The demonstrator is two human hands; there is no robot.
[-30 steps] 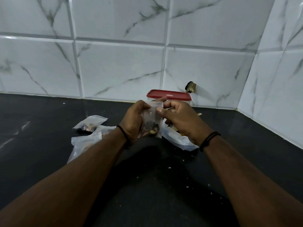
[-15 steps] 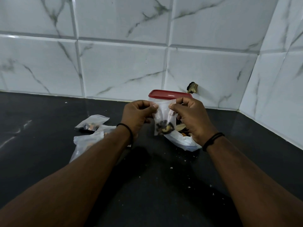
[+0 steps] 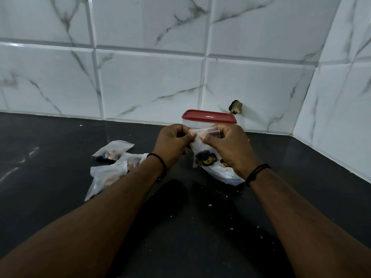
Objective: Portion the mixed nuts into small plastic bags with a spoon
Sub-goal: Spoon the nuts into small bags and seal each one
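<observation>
Black countertop (image 3: 60, 197), glossy, strewn with pale crumbs (image 3: 210, 205) on the near side of the grip. Left of the grip lay three filled small bags (image 3: 113, 152), clustered and overlapping. Directly below the grip lay a larger crumpled plastic bag (image 3: 224, 174). Behind the grip stood a clear container with a red lid (image 3: 208, 116), against the wall.

Filled bags (image 3: 112, 152) left, container (image 3: 208, 119) behind.

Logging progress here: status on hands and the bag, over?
Left hand and right hand both pinch top edge of small bag, held above the counter. Nuts settled at its bottom. Filled bags lie left. Nothing in the way.
</observation>
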